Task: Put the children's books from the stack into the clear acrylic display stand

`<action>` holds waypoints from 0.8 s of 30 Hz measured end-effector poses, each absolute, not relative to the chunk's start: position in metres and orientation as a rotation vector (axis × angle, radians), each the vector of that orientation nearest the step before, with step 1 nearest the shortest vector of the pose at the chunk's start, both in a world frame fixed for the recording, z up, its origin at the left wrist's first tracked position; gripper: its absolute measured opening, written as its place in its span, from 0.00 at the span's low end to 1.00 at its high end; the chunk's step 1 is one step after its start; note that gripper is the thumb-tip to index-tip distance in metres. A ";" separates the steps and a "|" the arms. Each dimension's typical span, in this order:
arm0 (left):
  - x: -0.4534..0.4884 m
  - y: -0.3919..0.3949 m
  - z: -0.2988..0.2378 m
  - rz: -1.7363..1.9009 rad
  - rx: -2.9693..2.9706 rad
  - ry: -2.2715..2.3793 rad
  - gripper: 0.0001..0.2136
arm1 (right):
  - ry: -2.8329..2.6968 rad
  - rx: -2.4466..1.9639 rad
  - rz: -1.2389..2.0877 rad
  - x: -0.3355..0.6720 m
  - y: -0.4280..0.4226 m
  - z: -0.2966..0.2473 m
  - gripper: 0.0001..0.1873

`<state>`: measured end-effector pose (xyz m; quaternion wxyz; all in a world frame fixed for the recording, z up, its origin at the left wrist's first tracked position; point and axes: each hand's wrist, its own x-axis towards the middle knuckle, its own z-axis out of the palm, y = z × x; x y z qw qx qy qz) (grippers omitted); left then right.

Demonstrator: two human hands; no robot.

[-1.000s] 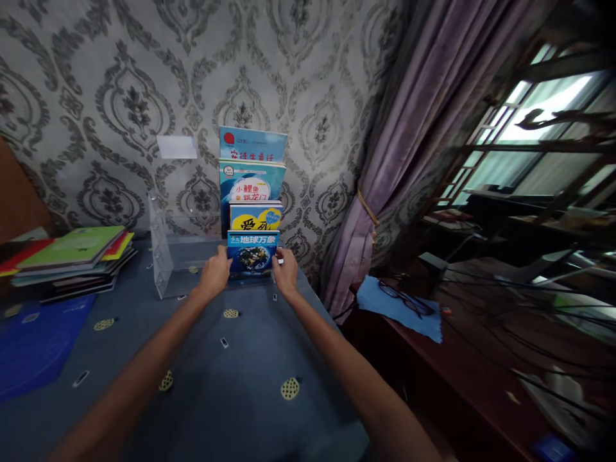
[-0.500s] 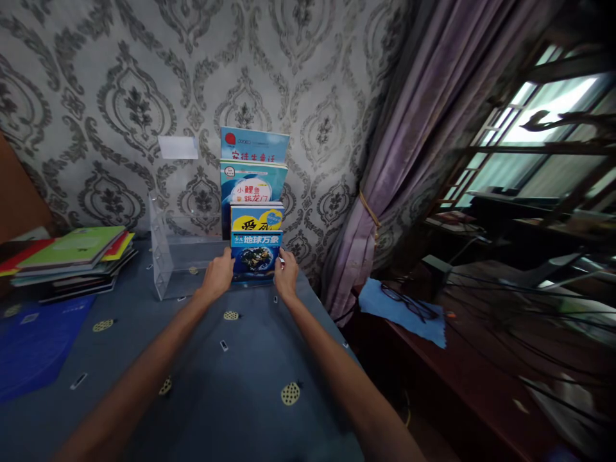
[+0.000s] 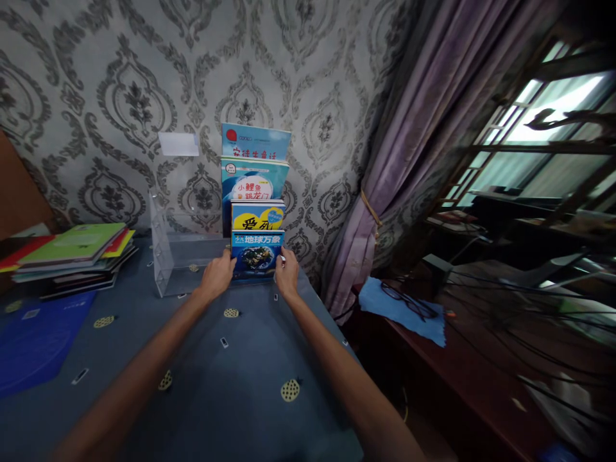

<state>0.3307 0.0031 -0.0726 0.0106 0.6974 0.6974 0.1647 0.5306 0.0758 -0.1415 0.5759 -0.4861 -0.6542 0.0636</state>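
Note:
A blue book with a globe on its cover stands upright at the front of a clear tiered book rack. My left hand is closed on the book's left edge, and my right hand grips its right edge. Behind it, rising in steps, stand a yellow-and-blue book, a teal book and a light blue book. The rack's left part holds no books and has a white label at its top. The fingertips behind the cover are hidden.
A pile of books and folders lies at the left, with a blue plastic folder in front. A patterned blue cloth covers the table. To the right are a purple curtain, then glasses on a blue cloth and loose cables.
Both hands keep their grip on the globe book, which stays in nearly the same place. Only a slight shift of the camera view shows.

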 end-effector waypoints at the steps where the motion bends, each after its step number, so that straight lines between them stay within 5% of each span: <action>1: 0.331 0.003 -0.073 0.506 2.181 2.180 0.15 | -1.543 -1.152 0.140 0.530 0.076 -0.140 0.23; 24: 0.323 -0.007 -0.074 0.386 2.263 2.076 0.21 | -1.666 -1.174 0.114 0.541 0.057 -0.142 0.23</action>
